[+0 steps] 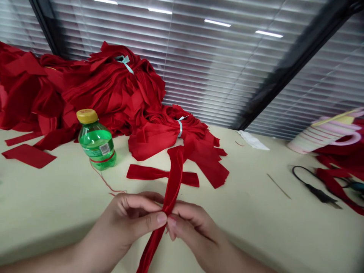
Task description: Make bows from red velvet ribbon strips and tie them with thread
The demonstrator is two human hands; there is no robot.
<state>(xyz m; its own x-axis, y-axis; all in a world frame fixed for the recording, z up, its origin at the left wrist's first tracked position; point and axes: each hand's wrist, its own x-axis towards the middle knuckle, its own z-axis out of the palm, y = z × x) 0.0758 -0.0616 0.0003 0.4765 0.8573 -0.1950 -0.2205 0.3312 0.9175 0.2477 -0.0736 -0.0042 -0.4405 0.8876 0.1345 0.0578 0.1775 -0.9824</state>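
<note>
Between both hands, over the front of the table, a long red velvet ribbon [174,178] is pinched near its middle. My left hand [133,218] is closed on it, thumb and forefinger pressed together. From the other side my right hand [193,223] grips the same spot, its thumb almost touching the left thumb. The ribbon's upper part stretches away from me, and its lower part hangs toward the bottom edge. Just beyond the hands, a short red strip gathered at its middle [142,172] lies crosswise behind the ribbon.
A green bottle with a yellow cap [96,142] stands at left, red thread [105,182] trailing from it. Tied bundles of red cloth [113,87] line the blinds [204,68]. At right are a striped mug [321,134], a USB cable [318,191] and white tissue [253,139].
</note>
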